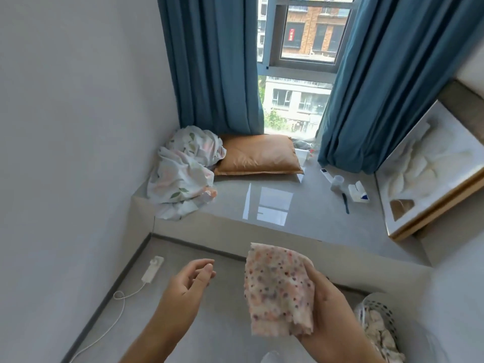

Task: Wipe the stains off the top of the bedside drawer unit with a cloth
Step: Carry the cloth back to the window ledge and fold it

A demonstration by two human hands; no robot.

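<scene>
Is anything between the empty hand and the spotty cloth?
No. The left hand is open beside the spotted cloth, which the right hand holds up. Only bare air over the floor lies between them.

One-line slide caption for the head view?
Right hand holds a spotted cloth; left hand open, empty.

I see my right hand gripping a spotted cloth, left hand empty with fingers loosely curled beside it, both over the grey floor; orange pillow on the window ledge.
</scene>
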